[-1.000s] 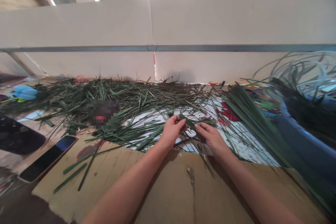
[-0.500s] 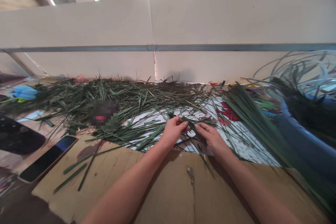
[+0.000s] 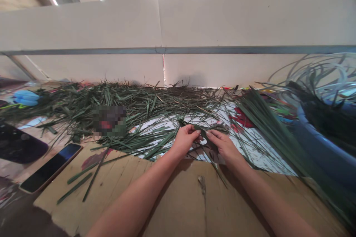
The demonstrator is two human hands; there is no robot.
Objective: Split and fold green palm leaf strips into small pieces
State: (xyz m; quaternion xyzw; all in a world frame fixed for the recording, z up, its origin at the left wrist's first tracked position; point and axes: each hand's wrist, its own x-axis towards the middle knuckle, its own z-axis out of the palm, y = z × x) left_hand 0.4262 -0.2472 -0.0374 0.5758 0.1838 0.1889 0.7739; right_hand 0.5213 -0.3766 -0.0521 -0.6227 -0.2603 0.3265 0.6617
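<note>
Between my two hands is a dark green leaf strip (image 3: 206, 137), pinched from both sides. My left hand (image 3: 187, 139) grips its left end between thumb and fingers. Closed on its right part is my right hand (image 3: 221, 141), a short gap away from the left one. Thin strips hang below the hands over a brown cardboard sheet (image 3: 178, 200). Behind them a large pile of cut green leaves (image 3: 125, 98) lies along the wall, with loose pieces scattered over a white sheet (image 3: 250, 140).
At the right stands a blue tub (image 3: 319, 137) of dark leaves, with a bundle of long green leaves (image 3: 269, 126) beside it. A phone (image 3: 51, 168) and a dark object (image 3: 20, 144) lie at the left. A white panel wall (image 3: 222, 18) rises behind.
My left hand has shifted very slightly down with its end of the strip. My right hand is almost where it was.
</note>
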